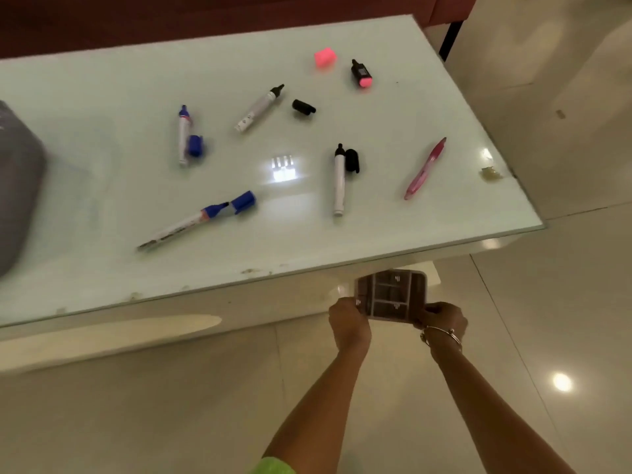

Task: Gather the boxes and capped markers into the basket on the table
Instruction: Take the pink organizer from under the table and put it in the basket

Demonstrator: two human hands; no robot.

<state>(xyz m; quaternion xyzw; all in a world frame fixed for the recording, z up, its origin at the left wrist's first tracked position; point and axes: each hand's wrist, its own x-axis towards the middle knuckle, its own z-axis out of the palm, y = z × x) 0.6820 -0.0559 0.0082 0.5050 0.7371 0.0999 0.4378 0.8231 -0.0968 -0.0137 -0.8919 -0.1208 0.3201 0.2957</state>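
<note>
Both arms reaching forward; left hand [349, 323] and right hand [444, 319] gripping the divided basket [393, 295] by its sides, just off the table [102, 268] edge. Blue marker [178, 230] print showing too blurred to read.

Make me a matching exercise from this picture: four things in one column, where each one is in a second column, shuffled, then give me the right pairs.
Things
1. pink pen
2. divided tray
3. pink cap
4. grey object

Places
A. on the table, cut off by the picture's left edge
B. gripped by the left hand and right hand, in front of the table's near edge
C. far side of the table, beside the uncapped highlighter
D. lying near the table's right edge

Pairs: 1-D, 2-B, 3-C, 4-A
</note>
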